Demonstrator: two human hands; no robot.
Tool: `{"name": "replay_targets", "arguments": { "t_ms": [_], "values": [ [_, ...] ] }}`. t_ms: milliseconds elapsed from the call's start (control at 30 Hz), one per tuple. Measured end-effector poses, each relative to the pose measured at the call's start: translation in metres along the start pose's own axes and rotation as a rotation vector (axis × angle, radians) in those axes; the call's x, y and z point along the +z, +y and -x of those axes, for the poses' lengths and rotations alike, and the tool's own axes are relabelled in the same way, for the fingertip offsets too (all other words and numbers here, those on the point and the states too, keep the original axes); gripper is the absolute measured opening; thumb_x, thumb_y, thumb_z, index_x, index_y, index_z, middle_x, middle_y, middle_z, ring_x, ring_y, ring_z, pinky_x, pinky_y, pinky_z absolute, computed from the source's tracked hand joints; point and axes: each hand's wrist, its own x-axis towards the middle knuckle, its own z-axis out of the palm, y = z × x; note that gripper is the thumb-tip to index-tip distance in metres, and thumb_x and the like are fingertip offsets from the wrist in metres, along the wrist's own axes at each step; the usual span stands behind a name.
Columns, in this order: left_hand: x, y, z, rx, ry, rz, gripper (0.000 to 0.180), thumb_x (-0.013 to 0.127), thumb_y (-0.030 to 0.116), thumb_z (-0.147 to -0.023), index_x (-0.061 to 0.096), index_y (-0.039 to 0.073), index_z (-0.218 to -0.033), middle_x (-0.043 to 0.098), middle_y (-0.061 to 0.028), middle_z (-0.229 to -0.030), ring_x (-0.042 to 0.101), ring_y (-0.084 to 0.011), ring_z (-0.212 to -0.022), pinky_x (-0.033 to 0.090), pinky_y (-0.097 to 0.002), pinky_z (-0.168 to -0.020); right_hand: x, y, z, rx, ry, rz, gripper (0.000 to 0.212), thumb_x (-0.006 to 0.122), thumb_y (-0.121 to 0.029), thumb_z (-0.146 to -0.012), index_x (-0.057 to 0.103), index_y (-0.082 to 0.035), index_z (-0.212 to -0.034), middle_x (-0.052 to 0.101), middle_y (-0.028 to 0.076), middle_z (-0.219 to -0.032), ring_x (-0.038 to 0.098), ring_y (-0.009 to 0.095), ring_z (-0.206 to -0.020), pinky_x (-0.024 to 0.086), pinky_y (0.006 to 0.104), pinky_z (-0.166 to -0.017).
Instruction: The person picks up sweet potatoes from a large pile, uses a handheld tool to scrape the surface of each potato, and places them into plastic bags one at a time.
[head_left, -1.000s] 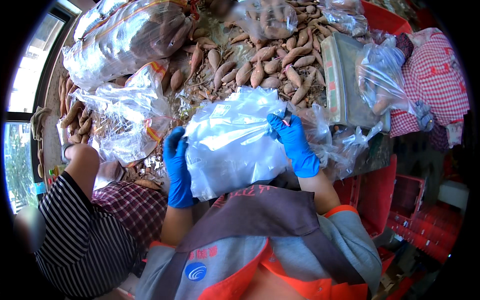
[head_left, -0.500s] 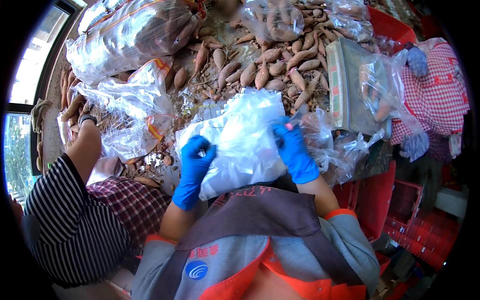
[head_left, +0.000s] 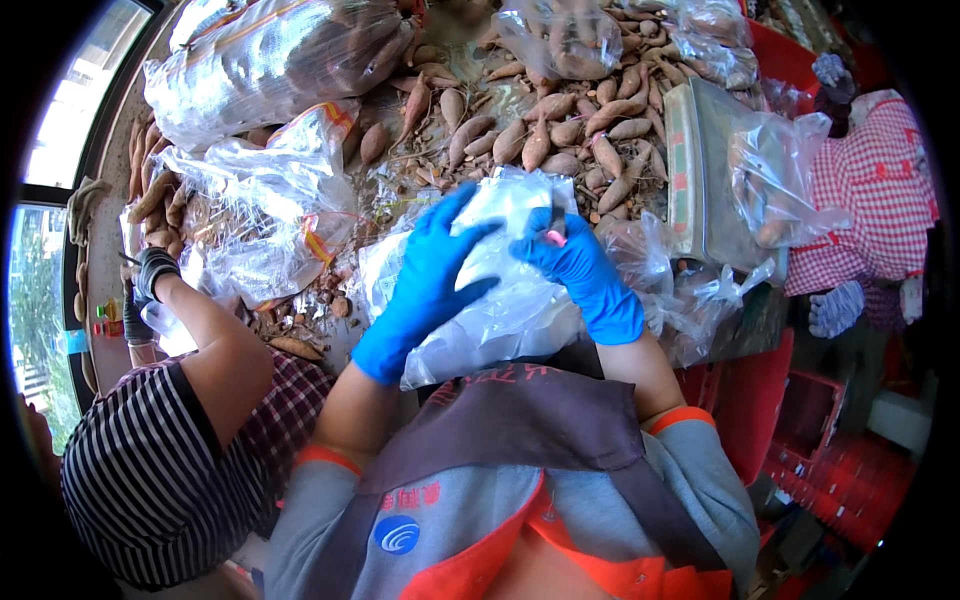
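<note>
A stack of clear plastic bags [head_left: 470, 335] lies on the table right in front of me. Over its left part, my left hand [head_left: 435, 275], in a blue glove, is open with its fingers spread and nothing in them. My right hand [head_left: 580, 270], gloved the same, is closed above the right side of the bags. It grips a small object with a pink end [head_left: 556, 238] and a dark, thin part; motion blur hides its exact kind. Beyond the bags lies a heap of sweet potatoes [head_left: 540, 140].
A large woven sack [head_left: 280, 75] and crumpled plastic [head_left: 265, 190] lie far left. On the right stand a grey-green flat-topped box [head_left: 712, 180], a bag of sweet potatoes [head_left: 775, 180] and red crates [head_left: 740, 410]. A striped-sleeved co-worker [head_left: 165, 470] works left; another person in checked cloth [head_left: 865, 190] is at right.
My left hand has opened and moved up and right over the bags. My right hand has shifted slightly left, keeping the pink-ended object. The left co-worker's arm has come lower and nearer.
</note>
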Motion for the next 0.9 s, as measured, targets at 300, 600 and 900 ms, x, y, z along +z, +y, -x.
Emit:
{"name": "replay_targets", "arguments": {
  "t_ms": [300, 600, 900],
  "values": [
    [-0.008, -0.09, 0.039, -0.576, 0.016, 0.065, 0.037, 0.065, 0.012, -0.073, 0.053, 0.005, -0.108, 0.06, -0.0111, -0.085, 0.057, -0.021, -0.062, 0.046, -0.0307, -0.057, -0.068, 0.099, -0.014, 0.112, 0.227, 0.272, 0.021, 0.044, -0.019, -0.087, 0.055, -0.001, -0.089, 0.053, 0.005, -0.07, 0.055, 0.014, -0.066, 0.047, 0.0288, -0.056],
    [0.036, -0.024, 0.029, -0.093, -0.399, -0.211, 0.06, 0.07, 0.032, -0.065, 0.049, 0.022, -0.121, 0.031, -0.008, -0.138, 0.029, -0.0327, -0.125, 0.021, -0.0502, -0.102, -0.073, 0.13, -0.029, 0.051, 0.15, 0.503, 0.034, 0.066, -0.017, -0.074, 0.054, 0.0, -0.1, 0.058, 0.014, -0.075, 0.058, 0.025, -0.067, 0.045, 0.0346, -0.059],
    [0.011, -0.049, 0.03, -0.148, -0.351, 0.621, 0.043, 0.067, 0.029, -0.072, 0.061, 0.011, -0.109, 0.032, -0.0182, -0.137, 0.032, -0.0342, -0.124, 0.023, -0.0436, -0.103, -0.054, 0.081, -0.002, 0.04, 0.085, 0.741, 0.033, 0.068, -0.02, -0.072, 0.054, -0.001, -0.095, 0.055, 0.008, -0.069, 0.053, 0.02, -0.061, 0.042, 0.0321, -0.057]
  ]
}}
